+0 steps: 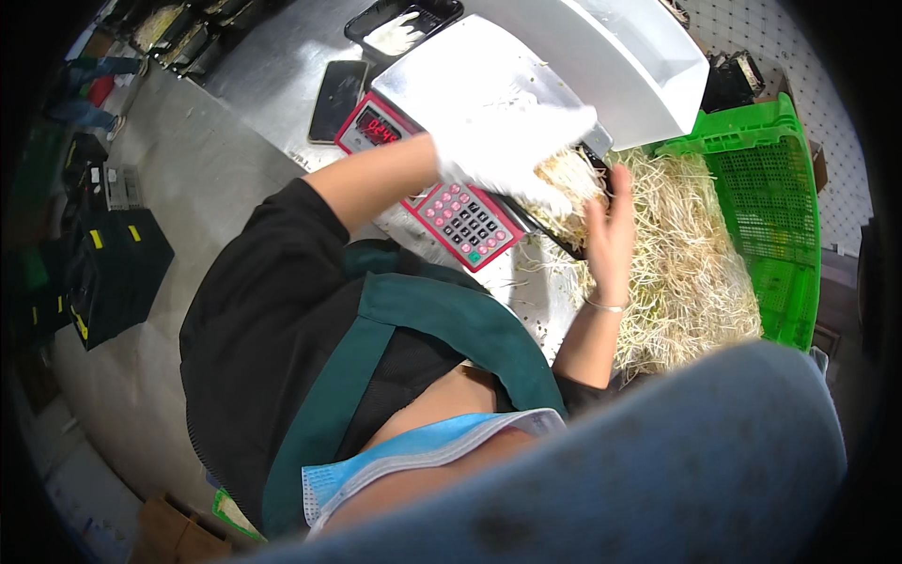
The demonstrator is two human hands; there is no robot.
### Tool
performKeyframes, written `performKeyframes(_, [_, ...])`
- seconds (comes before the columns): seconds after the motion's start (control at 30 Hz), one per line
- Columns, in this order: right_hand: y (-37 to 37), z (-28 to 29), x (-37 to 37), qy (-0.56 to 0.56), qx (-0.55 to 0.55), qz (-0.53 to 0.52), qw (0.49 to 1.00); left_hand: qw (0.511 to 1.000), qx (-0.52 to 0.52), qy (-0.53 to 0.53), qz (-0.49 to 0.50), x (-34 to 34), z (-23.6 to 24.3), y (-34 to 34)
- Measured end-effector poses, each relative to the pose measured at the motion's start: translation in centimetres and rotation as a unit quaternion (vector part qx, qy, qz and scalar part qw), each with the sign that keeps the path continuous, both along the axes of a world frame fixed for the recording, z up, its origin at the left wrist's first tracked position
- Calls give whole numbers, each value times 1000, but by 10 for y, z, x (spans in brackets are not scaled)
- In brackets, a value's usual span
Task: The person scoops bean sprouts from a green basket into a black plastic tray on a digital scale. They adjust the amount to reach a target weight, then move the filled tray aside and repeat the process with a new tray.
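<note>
A black plastic tray (571, 250) heaped with bean sprouts (567, 177) sits at the right end of a red-edged digital scale (467, 226). My left hand (512, 150), in a white glove and slightly blurred, reaches across the scale onto the sprouts. Its thumb and fingers are spread apart on either side of them. My bare right hand (611, 230) is at the tray's right edge, fingers stretched out and thumb apart, beside the sprouts. Part of the tray is hidden under the glove.
A large sprout pile (691, 254) lies right of my right hand, beside a green crate (775, 226). Beyond the scale stands a white bin (648, 70). A phone (338, 101) and a black tray holding a white glove (399, 36) lie at the far left.
</note>
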State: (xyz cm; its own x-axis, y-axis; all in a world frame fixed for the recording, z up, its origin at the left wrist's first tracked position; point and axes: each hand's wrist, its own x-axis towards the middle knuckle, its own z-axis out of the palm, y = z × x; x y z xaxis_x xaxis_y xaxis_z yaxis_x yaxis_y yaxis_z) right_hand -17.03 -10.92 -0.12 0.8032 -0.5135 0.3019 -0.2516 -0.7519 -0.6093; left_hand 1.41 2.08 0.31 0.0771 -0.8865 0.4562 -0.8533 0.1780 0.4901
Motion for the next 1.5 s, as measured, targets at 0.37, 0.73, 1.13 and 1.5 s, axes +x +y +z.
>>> performKeyframes(0.37, [-35,76,60,129,-211,67,967,994,103,-35,-17,-7,2,-13])
performKeyframes(0.73, [-313,-23,266,481,-2,38,876,980,189,-56,-14,-9,12,-17])
performKeyframes(1.13, [-183,112,148,-286,-46,31,957,986,138,-86,32,-14,12,-16])
performKeyframes(1.5, [19,105,-9,121,-149,190,963,974,-33,195,-112,-60,68,29])
